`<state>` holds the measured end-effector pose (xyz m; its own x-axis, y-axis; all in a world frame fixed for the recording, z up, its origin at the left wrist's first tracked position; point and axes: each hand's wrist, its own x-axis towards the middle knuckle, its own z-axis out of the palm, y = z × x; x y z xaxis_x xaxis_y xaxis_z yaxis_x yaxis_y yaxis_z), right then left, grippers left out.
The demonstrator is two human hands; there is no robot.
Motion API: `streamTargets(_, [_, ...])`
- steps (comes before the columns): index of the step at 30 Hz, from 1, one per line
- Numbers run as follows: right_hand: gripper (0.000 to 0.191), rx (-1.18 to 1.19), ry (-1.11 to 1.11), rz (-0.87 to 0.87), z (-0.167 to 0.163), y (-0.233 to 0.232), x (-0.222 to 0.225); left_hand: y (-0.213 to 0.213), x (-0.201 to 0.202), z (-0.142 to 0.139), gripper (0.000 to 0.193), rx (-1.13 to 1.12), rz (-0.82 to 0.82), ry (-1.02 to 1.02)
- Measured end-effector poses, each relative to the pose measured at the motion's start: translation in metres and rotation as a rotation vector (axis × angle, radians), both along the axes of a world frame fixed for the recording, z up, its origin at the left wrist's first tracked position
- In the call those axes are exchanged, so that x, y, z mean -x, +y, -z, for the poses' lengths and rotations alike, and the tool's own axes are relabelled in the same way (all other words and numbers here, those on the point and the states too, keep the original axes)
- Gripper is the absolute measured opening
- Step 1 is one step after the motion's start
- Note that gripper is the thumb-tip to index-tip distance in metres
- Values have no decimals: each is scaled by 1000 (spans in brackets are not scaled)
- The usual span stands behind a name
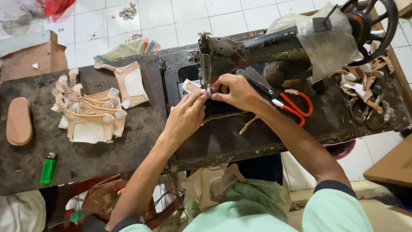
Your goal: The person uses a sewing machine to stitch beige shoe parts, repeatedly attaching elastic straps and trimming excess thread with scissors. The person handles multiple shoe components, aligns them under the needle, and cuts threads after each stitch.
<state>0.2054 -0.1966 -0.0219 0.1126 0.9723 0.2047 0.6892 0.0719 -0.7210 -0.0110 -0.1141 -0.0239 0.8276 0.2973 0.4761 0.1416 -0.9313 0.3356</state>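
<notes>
Your left hand and right hand both pinch a small beige strap piece with closed fingers, under the sewing machine needle, on the dark desk.

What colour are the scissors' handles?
Red, seen in the head view: the scissors lie beside the right hand.

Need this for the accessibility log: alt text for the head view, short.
Seen from above, a person's left hand and right hand pinch a small tan and white piece under a black sewing machine. Stacked similar pieces, a green lighter and red-handled scissors lie nearby.
</notes>
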Motion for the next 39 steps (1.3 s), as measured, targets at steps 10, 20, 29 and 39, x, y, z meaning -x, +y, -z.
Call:
streamTargets(10, [16, -475, -723, 769, -105, -113, -164, 2, -10, -1, 52, -194, -17, 102])
streamTargets(20, [23, -897, -372, 804, -50, -144, -123, 5, -10, 5, 52, -142, 2, 58])
streamTargets(29, [23, -169, -142, 105, 8, -1, -29, 41, 1, 4, 29, 198, 155, 74])
streamTargets(39, [49, -355, 543, -296, 18, 64, -61, 71, -7, -16, 32, 144, 295, 187])
